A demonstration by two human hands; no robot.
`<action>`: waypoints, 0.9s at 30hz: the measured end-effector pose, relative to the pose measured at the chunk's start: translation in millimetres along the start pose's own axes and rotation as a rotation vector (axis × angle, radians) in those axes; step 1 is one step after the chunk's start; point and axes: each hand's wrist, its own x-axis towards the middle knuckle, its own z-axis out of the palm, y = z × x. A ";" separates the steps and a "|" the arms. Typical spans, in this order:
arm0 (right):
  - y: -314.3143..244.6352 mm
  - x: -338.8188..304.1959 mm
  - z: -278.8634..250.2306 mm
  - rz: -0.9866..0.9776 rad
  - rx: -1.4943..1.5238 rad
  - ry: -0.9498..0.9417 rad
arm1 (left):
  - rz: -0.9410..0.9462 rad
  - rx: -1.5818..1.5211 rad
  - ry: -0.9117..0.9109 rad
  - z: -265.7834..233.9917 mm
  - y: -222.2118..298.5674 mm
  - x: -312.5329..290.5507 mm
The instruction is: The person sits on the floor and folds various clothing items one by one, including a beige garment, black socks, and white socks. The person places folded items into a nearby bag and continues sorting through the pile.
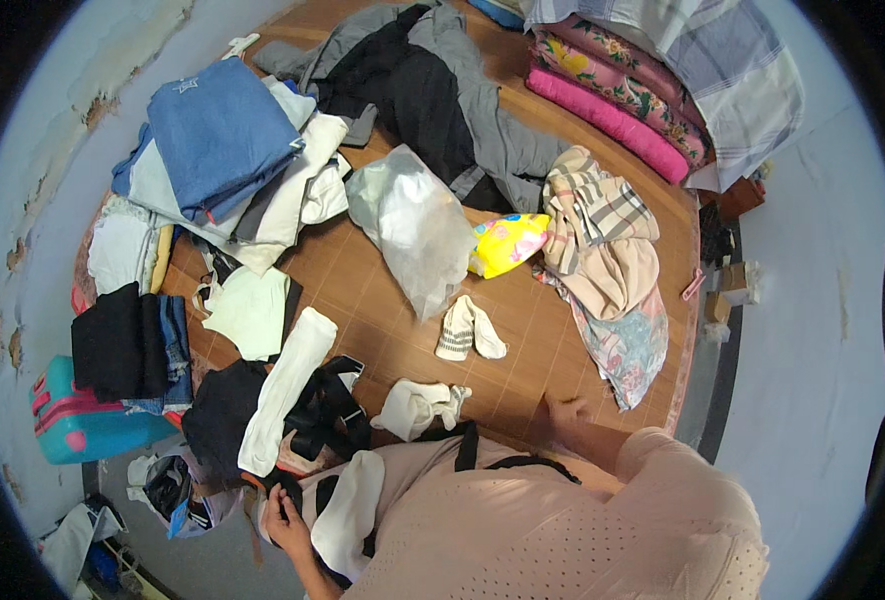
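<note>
At the lower left, my left hand (285,522) is closed, its fingers curled at a black cloth item (288,486) whose kind is unclear. An orange edge shows beside it. One long white sock (288,392) stretches just beyond that hand; another white sock-like piece (348,512) lies to its right, against my clothing. My right hand (566,412) rests on the brown mat (523,375) with its fingers apart, holding nothing. Left of it lie white socks with grey stripes (470,330) and a bunched white pair (421,408). Black straps (331,408) lie near my lap.
Folded clothes topped by blue denim (225,135) are piled at the far left, above a teal suitcase (103,430). A translucent bag (413,225) and a yellow packet (508,245) lie mid-mat. Scarves (608,235) are to the right; folded bedding (613,95) is behind.
</note>
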 end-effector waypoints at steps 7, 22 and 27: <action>-218.7 -53.3 -92.3 -0.962 -0.166 0.451 | -0.010 0.063 0.059 -1.0 12.8 4.0; -331.2 103.6 -134.0 -0.719 -0.086 0.399 | -0.045 0.223 0.009 -1.2 11.7 8.7; -307.3 140.7 -180.0 -0.375 0.565 0.616 | -0.011 0.228 0.040 2.2 5.6 6.3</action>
